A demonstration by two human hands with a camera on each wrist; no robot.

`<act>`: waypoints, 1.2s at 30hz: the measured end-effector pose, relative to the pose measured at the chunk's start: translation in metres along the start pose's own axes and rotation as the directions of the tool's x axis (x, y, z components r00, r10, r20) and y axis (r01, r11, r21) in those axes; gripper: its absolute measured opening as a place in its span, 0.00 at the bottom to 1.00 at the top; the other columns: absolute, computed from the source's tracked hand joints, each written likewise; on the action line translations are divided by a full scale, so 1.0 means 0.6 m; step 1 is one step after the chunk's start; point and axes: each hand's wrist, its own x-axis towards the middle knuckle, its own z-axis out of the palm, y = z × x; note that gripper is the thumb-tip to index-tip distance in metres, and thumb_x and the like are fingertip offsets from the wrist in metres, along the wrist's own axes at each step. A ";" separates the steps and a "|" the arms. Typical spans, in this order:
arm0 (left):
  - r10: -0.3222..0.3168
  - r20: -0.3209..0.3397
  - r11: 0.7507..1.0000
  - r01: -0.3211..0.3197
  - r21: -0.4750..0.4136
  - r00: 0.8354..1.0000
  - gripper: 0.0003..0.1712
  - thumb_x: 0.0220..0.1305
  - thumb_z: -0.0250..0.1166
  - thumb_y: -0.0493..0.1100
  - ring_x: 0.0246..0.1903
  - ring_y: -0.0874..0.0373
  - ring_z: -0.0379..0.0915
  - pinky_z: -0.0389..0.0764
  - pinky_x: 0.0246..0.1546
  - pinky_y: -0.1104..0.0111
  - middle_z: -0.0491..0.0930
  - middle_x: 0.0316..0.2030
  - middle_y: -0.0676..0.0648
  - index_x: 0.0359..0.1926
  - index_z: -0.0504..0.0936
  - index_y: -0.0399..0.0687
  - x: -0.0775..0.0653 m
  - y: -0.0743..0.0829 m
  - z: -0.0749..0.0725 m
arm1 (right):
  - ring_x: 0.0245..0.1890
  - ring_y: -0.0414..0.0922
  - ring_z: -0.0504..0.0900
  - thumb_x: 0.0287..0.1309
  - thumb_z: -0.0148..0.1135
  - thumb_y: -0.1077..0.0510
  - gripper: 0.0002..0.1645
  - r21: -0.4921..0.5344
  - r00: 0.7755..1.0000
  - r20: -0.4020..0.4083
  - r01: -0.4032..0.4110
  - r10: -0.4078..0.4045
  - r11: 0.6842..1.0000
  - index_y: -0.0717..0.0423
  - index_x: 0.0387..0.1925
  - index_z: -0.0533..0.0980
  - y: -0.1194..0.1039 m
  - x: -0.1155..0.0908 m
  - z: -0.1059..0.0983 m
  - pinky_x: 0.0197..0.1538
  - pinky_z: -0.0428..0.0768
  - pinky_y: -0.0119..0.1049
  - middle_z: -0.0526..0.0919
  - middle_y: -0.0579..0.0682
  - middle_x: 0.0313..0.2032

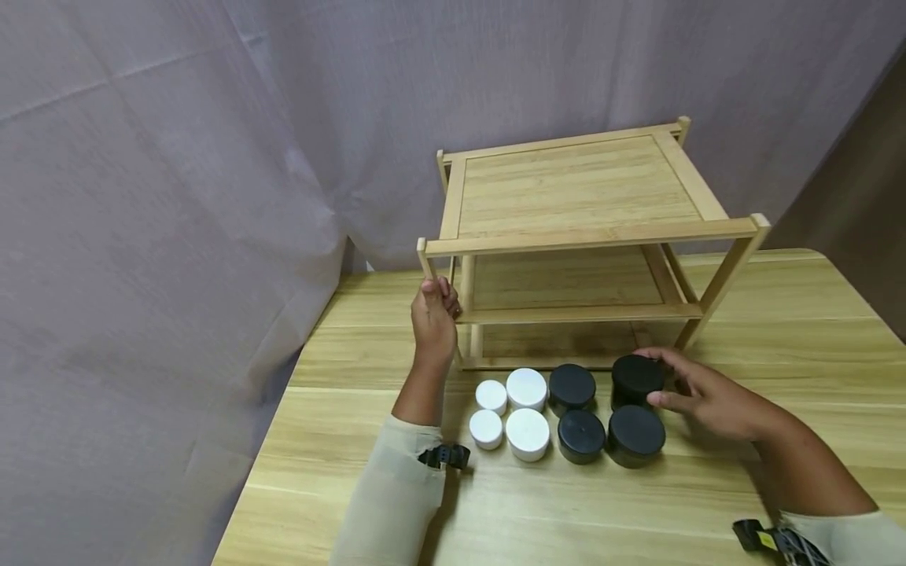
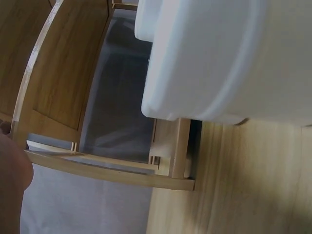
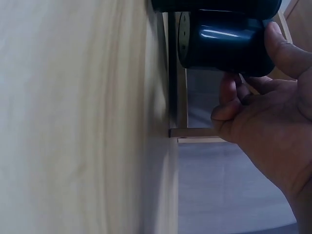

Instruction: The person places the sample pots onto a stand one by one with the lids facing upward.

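My left hand grips the left front post of a wooden two-tier shelf rack, just below its top tier. My right hand holds a black lidded jar between thumb and fingers, in front of the rack's right side. In the right wrist view, this jar is slightly off the tabletop, its base showing. Another black jar stands directly in front of it. Two more black jars stand to the left, then two larger white jars and two smaller white ones.
Both rack tiers are flat panels, and the lower one sits under the top. Beneath everything lies a wood-grain table. Grey cloth hangs behind and along the left side. Across the left wrist view a pale sleeve blocks much.
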 end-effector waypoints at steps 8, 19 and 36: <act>0.004 0.084 1.000 -0.002 -0.025 0.996 0.43 0.67 0.46 0.84 0.24 0.65 0.55 0.60 0.26 0.73 0.62 0.26 0.53 0.38 0.68 0.46 -0.007 -0.014 -0.010 | 0.65 0.15 0.63 0.79 0.64 0.58 0.35 -0.051 0.997 -0.040 -0.067 0.065 0.996 0.51 0.80 0.63 -0.008 -0.012 0.003 0.51 0.77 0.29 0.67 0.33 0.72; 0.090 0.165 0.996 -0.092 0.005 0.982 0.50 0.74 0.41 0.78 0.27 0.63 0.57 0.62 0.30 0.74 0.62 0.29 0.50 0.42 0.63 0.27 -0.012 -0.022 -0.031 | 0.47 0.36 0.73 0.70 0.72 0.67 0.34 -0.062 0.982 -0.183 0.035 -0.045 0.998 0.55 0.73 0.71 -0.026 -0.006 0.017 0.41 0.71 0.31 0.74 0.41 0.57; 0.147 0.140 0.989 -0.143 -0.035 0.979 0.52 0.74 0.43 0.75 0.27 0.65 0.58 0.62 0.29 0.75 0.63 0.28 0.51 0.44 0.62 0.20 -0.007 -0.024 -0.021 | 0.38 0.44 0.69 0.60 0.78 0.71 0.35 -0.047 0.958 -0.275 0.066 -0.076 0.997 0.59 0.67 0.77 -0.039 0.000 0.010 0.35 0.68 0.34 0.73 0.45 0.44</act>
